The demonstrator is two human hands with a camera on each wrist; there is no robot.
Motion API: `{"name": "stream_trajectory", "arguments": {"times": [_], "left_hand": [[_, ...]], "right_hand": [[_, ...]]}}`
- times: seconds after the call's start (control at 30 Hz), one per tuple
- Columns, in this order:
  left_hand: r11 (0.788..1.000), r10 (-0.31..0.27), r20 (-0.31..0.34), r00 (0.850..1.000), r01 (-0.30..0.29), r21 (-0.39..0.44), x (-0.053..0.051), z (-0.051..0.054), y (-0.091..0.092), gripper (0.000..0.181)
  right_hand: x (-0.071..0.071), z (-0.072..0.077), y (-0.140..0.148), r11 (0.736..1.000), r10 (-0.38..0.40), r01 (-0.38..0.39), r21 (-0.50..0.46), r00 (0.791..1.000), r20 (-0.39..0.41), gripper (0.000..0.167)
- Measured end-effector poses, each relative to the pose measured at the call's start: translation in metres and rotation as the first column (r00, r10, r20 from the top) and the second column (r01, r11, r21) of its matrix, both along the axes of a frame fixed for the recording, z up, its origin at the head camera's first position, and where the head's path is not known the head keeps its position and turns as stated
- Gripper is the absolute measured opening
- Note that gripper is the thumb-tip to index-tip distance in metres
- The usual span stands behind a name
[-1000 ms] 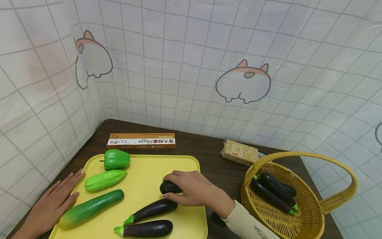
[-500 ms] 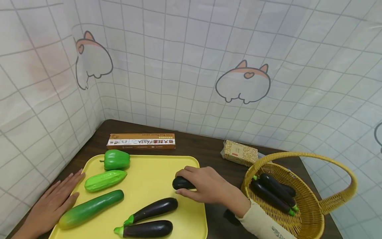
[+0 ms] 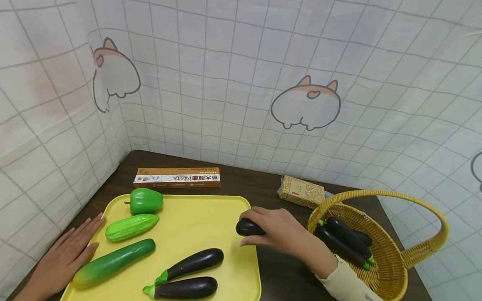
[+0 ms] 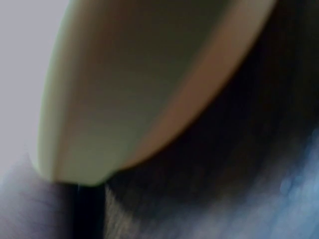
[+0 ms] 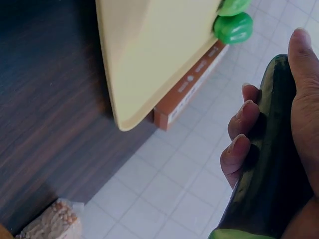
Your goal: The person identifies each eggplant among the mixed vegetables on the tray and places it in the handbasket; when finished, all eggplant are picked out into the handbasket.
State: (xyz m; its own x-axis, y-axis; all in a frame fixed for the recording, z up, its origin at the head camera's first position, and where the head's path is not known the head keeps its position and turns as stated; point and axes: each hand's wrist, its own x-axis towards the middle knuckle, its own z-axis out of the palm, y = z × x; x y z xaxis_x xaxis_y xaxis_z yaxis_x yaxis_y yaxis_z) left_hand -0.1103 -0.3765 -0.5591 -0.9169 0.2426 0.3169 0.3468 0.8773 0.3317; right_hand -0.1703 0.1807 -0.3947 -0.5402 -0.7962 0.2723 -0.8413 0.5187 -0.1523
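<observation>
Eggplant (image 3: pixel 249 228) above 3 o'clock edge of tray (image 3: pixel 196 213), clasped snugly in right hand (image 3: pixel 276 230) between curled fingers (image 5: pixel 237 152) and thumb (image 5: pixel 303 59), green cap (image 5: pixel 239 234) back toward wrist. Left hand (image 3: pixel 69 255) flat at tray's 9 o'clock edge, nothing held.

Basket (image 3: pixel 388 251) roughly at 3 o'clock from right hand, piled eggplants (image 3: pixel 348 238) inside; grain packet (image 3: pixel 301 192) at 1 o'clock.

Main risk, as judged: slip of glossy skin from loosened grasp, maybe rolling back toward loose eggplants (image 3: pixel 186 288) at 8 o'clock. Next: snag of cap end on basket rim or handle (image 3: pixel 376 193), from low or tilted approach. Also possible: toppled pile from careless drop, or bumped packet from wide swing. Clearance over tray edge: impossible to tell. Left wrist view: too blurred.
</observation>
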Motion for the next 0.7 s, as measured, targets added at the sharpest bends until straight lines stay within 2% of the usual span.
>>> {"name": "stream_trajectory", "arguments": {"times": [0.2, 0.5, 0.7], "left_hand": [[1.000, -0.002, 0.004, 1.000, 0.002, 0.004, 0.001, 0.001, 0.000, 0.068], [0.999, 0.023, 0.039, 0.999, -0.024, 0.028, 0.001, 0.002, 0.001, 0.067], [1.000, 0.005, 0.014, 1.000, -0.006, 0.010, 0.001, 0.002, 0.001, 0.067]], "right_hand": [[0.003, 0.005, 0.019, 0.997, -0.074, 0.074, 0.018, 0.997, 0.014, 0.051], [0.007, 0.015, 0.046, 0.978, -0.207, 0.207, 0.008, 0.975, 0.075, 0.050], [0.011, 0.019, 0.064, 0.964, -0.265, 0.265, 0.015, 0.962, 0.063, 0.046]]}}
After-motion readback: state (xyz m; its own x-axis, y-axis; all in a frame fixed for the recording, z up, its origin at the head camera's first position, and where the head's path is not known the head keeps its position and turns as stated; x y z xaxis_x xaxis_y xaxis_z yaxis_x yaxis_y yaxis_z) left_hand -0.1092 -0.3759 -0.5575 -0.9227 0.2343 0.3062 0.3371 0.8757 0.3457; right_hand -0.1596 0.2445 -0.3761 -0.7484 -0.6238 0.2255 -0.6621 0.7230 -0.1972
